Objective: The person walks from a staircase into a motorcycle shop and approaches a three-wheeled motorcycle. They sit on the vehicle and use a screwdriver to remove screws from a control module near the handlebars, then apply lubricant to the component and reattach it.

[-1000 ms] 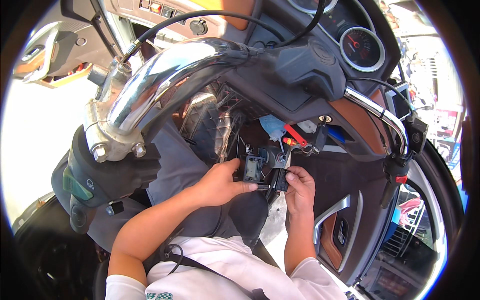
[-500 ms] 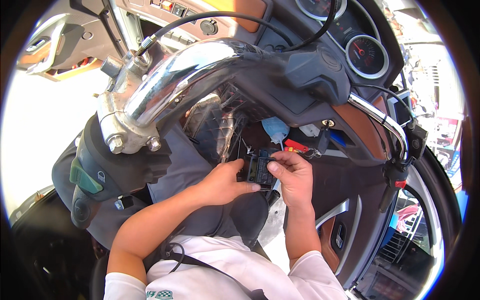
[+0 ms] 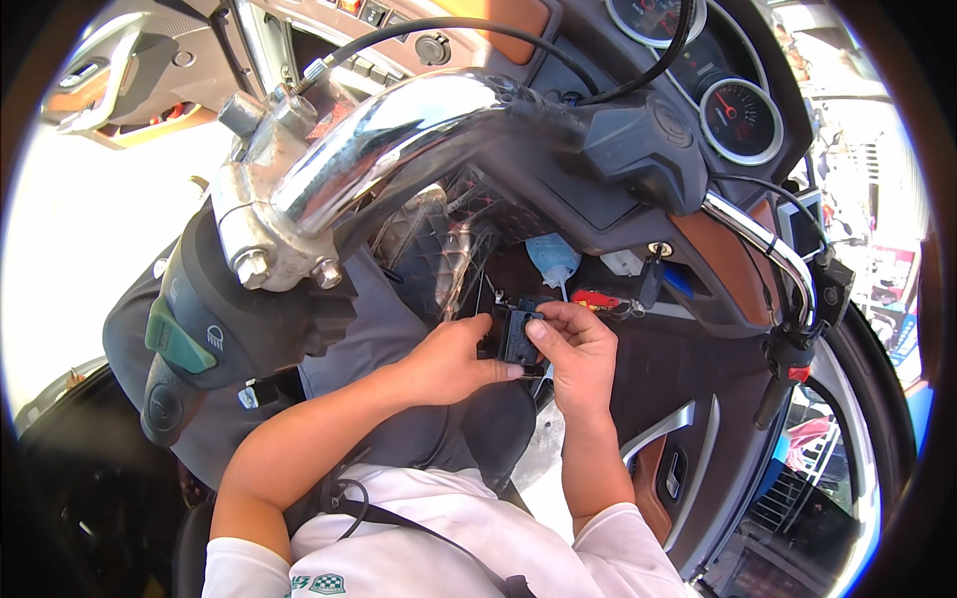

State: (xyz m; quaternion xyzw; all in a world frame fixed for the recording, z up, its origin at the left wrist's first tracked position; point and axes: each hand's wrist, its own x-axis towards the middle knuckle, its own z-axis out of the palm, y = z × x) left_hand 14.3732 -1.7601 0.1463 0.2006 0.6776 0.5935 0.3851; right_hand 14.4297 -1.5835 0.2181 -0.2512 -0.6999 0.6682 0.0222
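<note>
1. The left grip [image 3: 454, 361] grasps the left side of a small black box [image 3: 519, 339], thumb along its near edge; the right grip [image 3: 576, 349] pinches its right side, thumb on top.
2. The box sits mid-scene, between the hands, beyond the white shirt [image 3: 429, 518].
3. Slackened fingers could drop it.
4. Lopsided thumb pressure might tilt or crack it.
5. The red keychain [image 3: 595, 299], just farther right, could snag reaching fingers.
</note>
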